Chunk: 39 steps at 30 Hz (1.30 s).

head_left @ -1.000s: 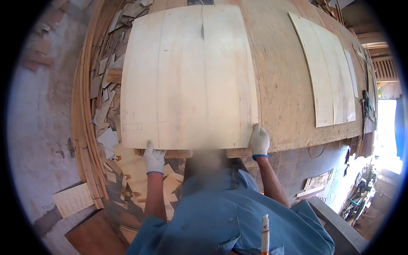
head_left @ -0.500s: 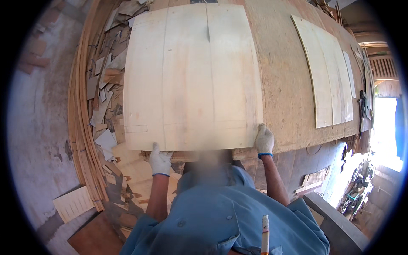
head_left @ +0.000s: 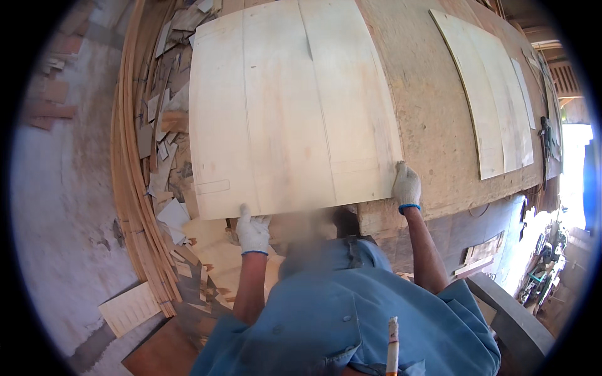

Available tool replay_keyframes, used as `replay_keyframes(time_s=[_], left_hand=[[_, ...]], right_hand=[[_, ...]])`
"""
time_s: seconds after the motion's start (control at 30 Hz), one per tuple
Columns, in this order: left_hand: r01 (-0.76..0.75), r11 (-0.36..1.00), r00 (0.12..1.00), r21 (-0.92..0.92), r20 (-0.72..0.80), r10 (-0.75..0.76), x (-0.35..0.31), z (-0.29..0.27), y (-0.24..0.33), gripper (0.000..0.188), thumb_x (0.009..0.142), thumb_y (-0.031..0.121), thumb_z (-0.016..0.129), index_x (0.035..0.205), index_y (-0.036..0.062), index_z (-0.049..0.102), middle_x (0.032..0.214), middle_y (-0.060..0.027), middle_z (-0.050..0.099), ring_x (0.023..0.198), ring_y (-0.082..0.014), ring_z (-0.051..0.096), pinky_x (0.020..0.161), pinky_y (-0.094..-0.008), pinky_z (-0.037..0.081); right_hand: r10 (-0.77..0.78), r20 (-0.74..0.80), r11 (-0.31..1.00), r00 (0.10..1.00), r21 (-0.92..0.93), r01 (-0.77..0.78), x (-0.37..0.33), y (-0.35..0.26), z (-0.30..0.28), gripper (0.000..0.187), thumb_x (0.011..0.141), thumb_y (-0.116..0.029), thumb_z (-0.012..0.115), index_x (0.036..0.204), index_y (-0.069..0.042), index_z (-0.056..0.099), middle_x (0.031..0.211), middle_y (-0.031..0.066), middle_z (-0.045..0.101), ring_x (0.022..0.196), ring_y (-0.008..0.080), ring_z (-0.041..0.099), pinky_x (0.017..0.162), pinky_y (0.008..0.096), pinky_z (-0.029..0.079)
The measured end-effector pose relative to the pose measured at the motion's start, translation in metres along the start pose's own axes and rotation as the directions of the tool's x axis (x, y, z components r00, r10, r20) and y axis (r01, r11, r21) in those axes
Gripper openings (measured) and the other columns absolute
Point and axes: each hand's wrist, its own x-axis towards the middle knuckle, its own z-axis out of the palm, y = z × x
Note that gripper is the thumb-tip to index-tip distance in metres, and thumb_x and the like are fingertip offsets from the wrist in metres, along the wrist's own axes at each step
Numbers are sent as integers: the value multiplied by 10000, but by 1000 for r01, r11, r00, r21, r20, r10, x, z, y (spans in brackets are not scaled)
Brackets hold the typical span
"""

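Note:
A large pale plywood sheet with pencil lines and seams lies in front of me, its near edge jutting past the worktable. My left hand, in a white work glove, grips that near edge towards its left end, thumb on top and fingers underneath. At the near right corner my gloved right hand is closed round the sheet's edge; its fingertips are partly hidden. A blurred patch covers the middle of the near edge.
The wooden worktable carries another pale plywood sheet on the right. Long wooden strips and scattered offcuts lie to the left. A cigarette shows at the bottom, before my blue shirt.
The view has turned and shifted slightly, and the sheet now sits tilted, its near right corner farther from me. Both hands keep their hold on its edge.

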Motion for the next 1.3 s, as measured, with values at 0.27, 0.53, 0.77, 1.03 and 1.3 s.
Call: replay_keyframes(time_s=[0.27, 0.53, 0.77, 1.03, 1.3], left_hand=[[-33, 998, 999, 46, 41, 31, 24, 21, 10, 607, 955, 332, 603, 1444, 71, 355, 1457, -156, 416, 1344, -344, 402, 1131, -548, 274], [-43, 999, 996, -20, 79, 44, 38, 48, 12, 618, 959, 307, 608, 1446, 49, 330, 1465, -175, 393, 1378, -363, 347, 1144, -557, 255], [67, 994, 989, -90, 135, -54, 38, 48, 13, 439, 975, 181, 584, 1365, 61, 423, 1396, -140, 461, 1336, -321, 412, 1121, -559, 339], [4, 1000, 990, -21, 138, -1, 57, 58, 10, 501, 957, 176, 593, 1404, 68, 393, 1423, -151, 448, 1343, -346, 406, 1112, -575, 327], [-27, 1000, 995, -11, 99, 28, 73, 87, 14, 522, 961, 167, 579, 1418, 34, 366, 1439, -172, 419, 1357, -364, 380, 1124, -594, 292]], right_hand=[[32, 9, 999, 999, 3, -32, 23, -20, -3, 372, 993, -336, 348, 1059, -65, 595, 1051, 222, 654, 983, 429, 611, 843, 506, 472], [-131, -35, 988, 991, -85, 127, 64, -13, 5, 316, 980, -280, 373, 1064, -62, 586, 1041, 222, 660, 961, 436, 624, 810, 518, 492], [-130, -25, 967, 991, -222, 121, 75, -10, 7, 248, 944, -208, 424, 1107, -118, 587, 1019, 220, 665, 950, 416, 637, 785, 510, 505], [-81, 18, 978, 997, -192, 83, 80, -42, -10, 270, 887, -140, 485, 1139, -119, 580, 1029, 205, 673, 959, 404, 647, 788, 509, 510], [-45, 13, 987, 999, -151, 46, 105, -64, -19, 299, 904, -140, 452, 1171, -98, 581, 1043, 192, 677, 969, 397, 650, 799, 512, 511]])
